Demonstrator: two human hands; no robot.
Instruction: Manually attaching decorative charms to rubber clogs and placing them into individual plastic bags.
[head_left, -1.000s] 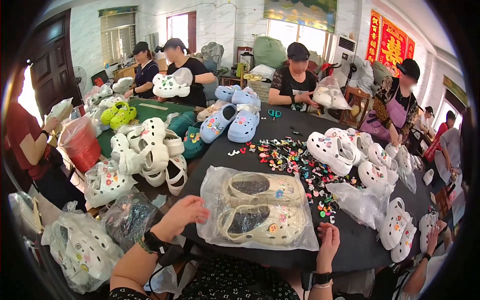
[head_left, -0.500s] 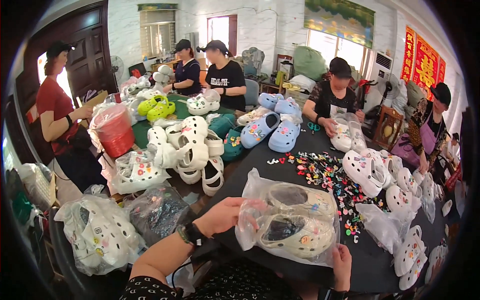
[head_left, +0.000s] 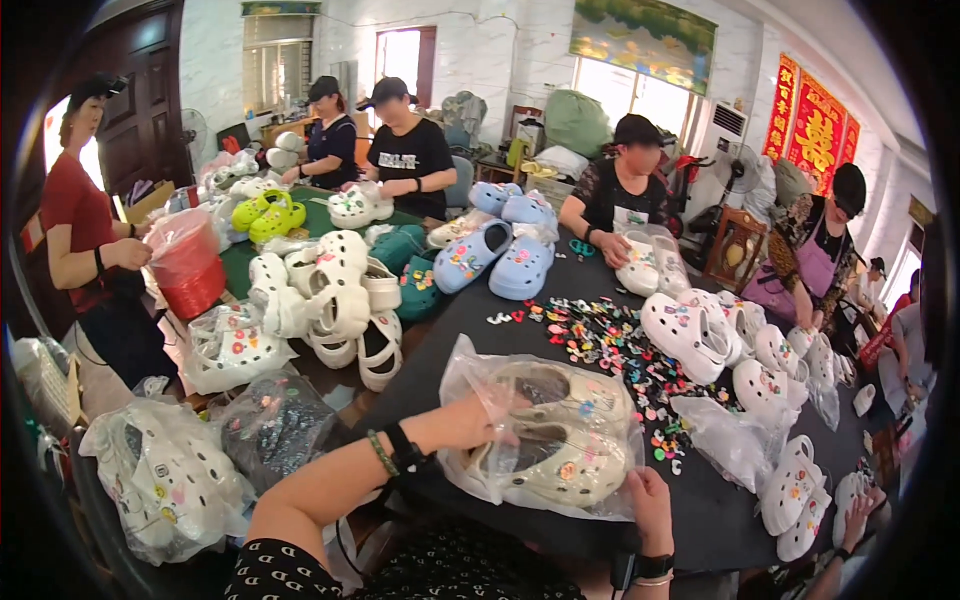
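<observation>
A clear plastic bag (head_left: pixel 459 371) holds a pair of cream clogs (head_left: pixel 575 468) with small charms on their uppers, lying side by side in front of me. My left hand (head_left: pixel 468 418) reaches into the bag's open end, and its fingers, blurred by the plastic, close about the bag and clogs at the heels. At the toe end, my right hand (head_left: pixel 650 503) pinches the bag's lower right edge between thumb and fingers. Just beyond the bag, loose multicoloured shoe charms (head_left: pixel 620 345) are strewn over the black tabletop (head_left: pixel 400 400).
White clogs (head_left: pixel 340 285) are piled left of centre, with blue clogs (head_left: pixel 520 265) beyond. Bagged white clogs (head_left: pixel 165 480) lie at my near left. An unfilled plastic bag (head_left: pixel 725 435) and more white clogs (head_left: pixel 795 497) are on the right. Several co-workers stand around the table.
The whole view has shifted, so everything sits farther left. My left hand has pushed slightly deeper into the bag. My right hand keeps its hold. At the lower right, another person's hand has appeared.
</observation>
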